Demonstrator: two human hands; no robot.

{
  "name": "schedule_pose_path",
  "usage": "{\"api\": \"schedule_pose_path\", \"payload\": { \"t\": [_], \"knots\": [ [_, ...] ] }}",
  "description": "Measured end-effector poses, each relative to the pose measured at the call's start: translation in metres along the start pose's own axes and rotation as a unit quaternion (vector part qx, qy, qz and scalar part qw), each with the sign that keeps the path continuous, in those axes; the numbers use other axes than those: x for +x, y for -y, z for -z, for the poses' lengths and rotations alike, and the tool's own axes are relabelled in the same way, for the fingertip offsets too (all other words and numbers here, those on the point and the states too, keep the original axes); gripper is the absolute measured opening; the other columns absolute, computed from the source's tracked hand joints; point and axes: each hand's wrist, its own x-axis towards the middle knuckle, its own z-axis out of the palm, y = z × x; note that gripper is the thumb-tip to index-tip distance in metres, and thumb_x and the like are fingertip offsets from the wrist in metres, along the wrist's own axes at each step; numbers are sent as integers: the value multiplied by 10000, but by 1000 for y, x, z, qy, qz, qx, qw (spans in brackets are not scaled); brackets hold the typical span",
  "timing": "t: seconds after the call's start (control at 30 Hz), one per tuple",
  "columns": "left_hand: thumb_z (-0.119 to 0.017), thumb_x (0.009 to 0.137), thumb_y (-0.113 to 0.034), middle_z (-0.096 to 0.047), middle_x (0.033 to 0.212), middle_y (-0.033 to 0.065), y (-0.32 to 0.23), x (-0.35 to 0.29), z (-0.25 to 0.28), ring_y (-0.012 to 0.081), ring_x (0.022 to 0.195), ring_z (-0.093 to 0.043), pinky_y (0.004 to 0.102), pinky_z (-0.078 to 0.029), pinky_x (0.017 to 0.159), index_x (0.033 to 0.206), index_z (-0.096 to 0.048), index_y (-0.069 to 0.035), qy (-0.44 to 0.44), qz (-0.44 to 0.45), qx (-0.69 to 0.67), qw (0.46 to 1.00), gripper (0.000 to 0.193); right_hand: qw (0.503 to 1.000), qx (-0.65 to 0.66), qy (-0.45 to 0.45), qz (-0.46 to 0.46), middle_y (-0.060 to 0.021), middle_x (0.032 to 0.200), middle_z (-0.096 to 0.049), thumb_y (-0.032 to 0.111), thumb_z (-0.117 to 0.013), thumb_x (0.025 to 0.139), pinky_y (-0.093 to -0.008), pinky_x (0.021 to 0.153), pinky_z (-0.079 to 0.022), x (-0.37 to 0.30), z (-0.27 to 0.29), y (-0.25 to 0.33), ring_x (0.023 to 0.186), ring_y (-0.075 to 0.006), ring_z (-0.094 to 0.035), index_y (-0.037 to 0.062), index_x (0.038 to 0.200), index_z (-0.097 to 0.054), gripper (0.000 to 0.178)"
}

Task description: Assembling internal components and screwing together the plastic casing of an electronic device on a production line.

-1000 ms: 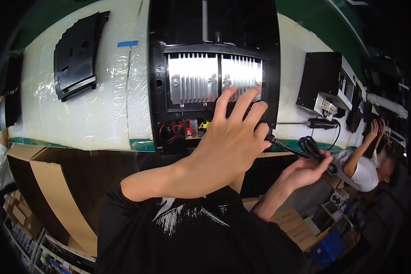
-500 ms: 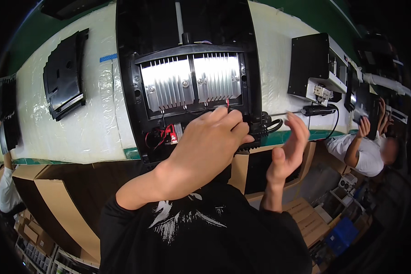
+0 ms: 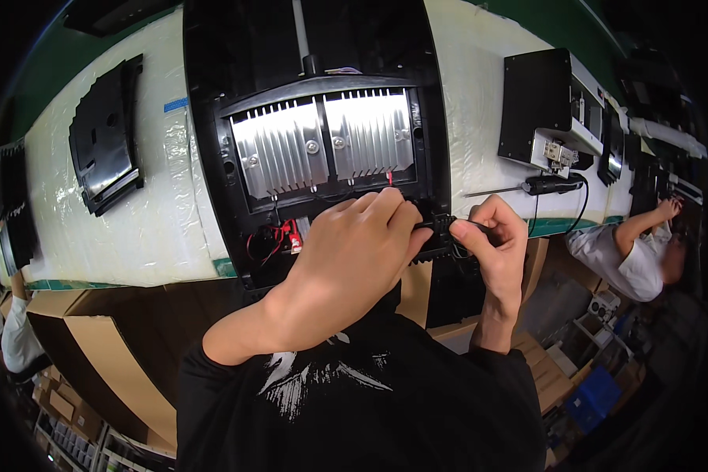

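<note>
Both hands have closed in since half a second ago: the right hand (image 3: pixel 492 236), then open-palmed, now pinches the black plug (image 3: pixel 442 226), and the left hand (image 3: pixel 354 252) curls fingers onto its other end. It sits at five o'clock of the finned metal block (image 3: pixel 322 149), on the black housing (image 3: pixel 212 157). Small, light, rigid plastic, I'd judge; grip the body, not the wires (image 3: pixel 269 240). Its long axis runs nine to three.
</note>
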Motion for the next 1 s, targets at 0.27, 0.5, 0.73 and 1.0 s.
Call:
{"api": "schedule_pose_path", "payload": {
  "t": [0.27,0.5,0.73,1.0],
  "knots": [
    [-686,758,-81,-579,785,58,-3,5,-3,223,696,-609,311,-485,597,866,-610,-32,-45,-21,-5,999,141,998,-1,61,-29,51,565,-416,24,-664,773,-196,471,-220,9,8,7,500,-14,-327,77,646,-404,294],
    [-696,717,-52,-554,731,51,-6,13,-4,220,646,-596,309,-476,588,802,-628,-30,-19,1,18,1000,111,984,96,122,-85,26,540,-422,30,-652,754,-200,438,-215,28,18,-8,463,-30,-332,66,662,-424,249],
    [-668,737,-49,-538,742,58,2,2,0,233,662,-583,334,-466,569,837,-633,-33,-38,-3,-5,999,107,947,166,211,-178,31,545,-403,175,-591,889,-193,437,-239,26,17,-15,465,-39,-339,61,778,-486,191],
    [-579,699,-32,-491,877,107,-7,-18,-5,251,804,-566,314,-491,597,965,-527,5,-14,-46,-36,998,273,939,210,150,-228,-18,669,-512,280,-623,847,-216,429,-330,-4,27,-43,494,-87,-421,46,1154,-458,420]
  ]
}}
